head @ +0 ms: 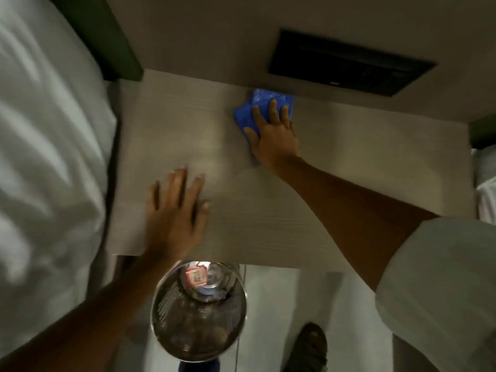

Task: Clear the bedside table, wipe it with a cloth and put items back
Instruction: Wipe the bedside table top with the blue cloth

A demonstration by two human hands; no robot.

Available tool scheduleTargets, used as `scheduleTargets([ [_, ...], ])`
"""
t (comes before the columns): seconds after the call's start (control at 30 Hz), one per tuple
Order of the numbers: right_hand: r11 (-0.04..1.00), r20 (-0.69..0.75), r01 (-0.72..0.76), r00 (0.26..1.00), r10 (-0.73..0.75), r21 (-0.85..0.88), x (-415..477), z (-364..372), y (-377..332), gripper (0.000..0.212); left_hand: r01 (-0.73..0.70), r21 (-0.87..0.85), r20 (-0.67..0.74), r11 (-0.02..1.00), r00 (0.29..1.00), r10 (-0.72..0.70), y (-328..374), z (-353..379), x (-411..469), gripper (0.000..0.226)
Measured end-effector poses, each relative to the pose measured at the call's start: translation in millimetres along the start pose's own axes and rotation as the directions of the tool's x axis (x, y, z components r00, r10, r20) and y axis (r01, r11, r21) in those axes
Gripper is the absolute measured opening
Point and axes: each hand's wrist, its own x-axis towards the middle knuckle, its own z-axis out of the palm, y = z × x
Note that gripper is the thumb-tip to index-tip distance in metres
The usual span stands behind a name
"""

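R hand (pixel 273 135) flat, fingers spread, pressing blue cloth (pixel 257 108) onto bedside table (pixel 349 146) at far edge, against the wall. L hand (pixel 174 213) open, palm down on table near-left, not gripping anything. Hands well apart. Shiny metal bin (pixel 198 312) on floor at near edge. Bed (pixel 48 157) on left.

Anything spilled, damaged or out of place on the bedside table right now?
Nothing stands out. The tabletop looks bare and unmarked; the right hand presses a blue cloth near the back edge, and the left hand lies flat near the front.
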Motion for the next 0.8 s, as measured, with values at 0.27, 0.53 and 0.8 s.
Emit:
scheduleTargets([
  [0.27, 0.987, 0.103, 0.146, 0.985, -0.138, -0.071, 36.6, 16.9, -138.5, 0.057, -0.004, 0.015, 0.003, 1.000, 1.000, 0.004, -56.8, -12.3, -6.7, 0.068],
  [0.53, 0.974, -0.085, 0.220, 0.971, -0.225, -0.056, -55.8, 44.0, -52.2, 0.049, 0.102, -0.048, 0.041, 0.994, 0.994, -0.100, -61.5, -10.3, -5.7, 0.066],
  [0.8, 0.982, -0.169, -0.186, 0.968, 0.186, 0.012, -82.1, 23.9, 66.6, 0.063, 0.087, -0.027, 0.054, 0.996, 0.995, -0.085, -64.0, -15.1, -11.5, 0.066],
])
